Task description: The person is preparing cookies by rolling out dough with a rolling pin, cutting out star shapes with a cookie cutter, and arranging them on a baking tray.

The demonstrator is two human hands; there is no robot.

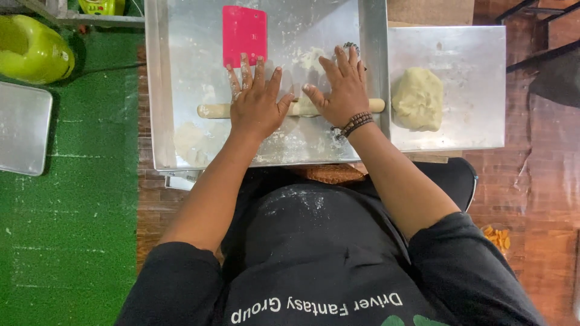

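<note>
A lime-green plastic container [33, 48] and a flat metal tray [23, 128] lie on green matting at far left. At centre, a person presses both palms on a wooden rolling pin [211, 110] lying across a floured steel tray [158, 90]. The left hand [257, 105] lies flat with fingers spread, the right hand [344, 90] likewise, a beaded bracelet [356, 123] at its wrist. Neither hand closes around the pin. A pink plastic scraper [244, 33] rests at the tray's far side. Thin dough [193, 142] appears already flattened on the tray, while a thick lump of dough [417, 98] waits unrolled on a second steel surface [477, 54] at right, suggesting the rolling is partly done.
</note>
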